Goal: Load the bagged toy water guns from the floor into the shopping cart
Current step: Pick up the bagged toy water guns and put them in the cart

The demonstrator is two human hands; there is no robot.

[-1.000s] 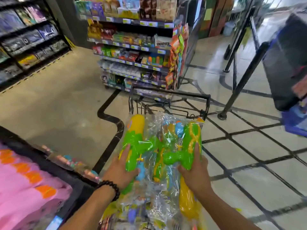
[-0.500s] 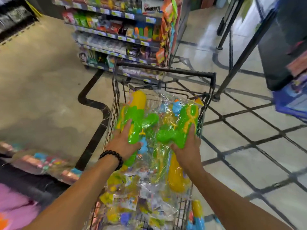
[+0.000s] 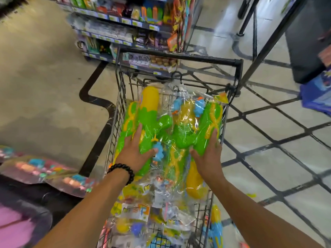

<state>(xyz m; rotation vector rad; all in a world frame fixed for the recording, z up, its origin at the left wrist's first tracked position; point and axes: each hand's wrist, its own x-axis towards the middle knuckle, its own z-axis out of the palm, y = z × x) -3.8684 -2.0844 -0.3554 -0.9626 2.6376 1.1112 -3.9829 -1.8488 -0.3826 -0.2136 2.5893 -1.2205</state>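
A clear bag of green and yellow toy water guns (image 3: 180,126) lies on top of the load inside the black wire shopping cart (image 3: 179,57). My left hand (image 3: 136,153), with a black bead bracelet on its wrist, lies flat on the left green gun with straight fingers. On the right green gun rests my right hand (image 3: 207,158), fingers stretched along the gun's outer side and thumb spread inward. More bagged toys (image 3: 143,212) fill the cart under that bag. A blue and yellow water gun (image 3: 215,228) lies on the floor just right of the cart.
A shelf unit of packaged goods (image 3: 125,24) stands right behind the cart's far end. Slanted black stand poles (image 3: 265,42) rise at the right, with a blue package (image 3: 317,97) beyond them. A dark display with carded toys (image 3: 44,169) and pink goods (image 3: 14,226) borders my left.
Both hands have brought the bag forward and down, from above the cart's near end into the basket. My view has tilted downward.
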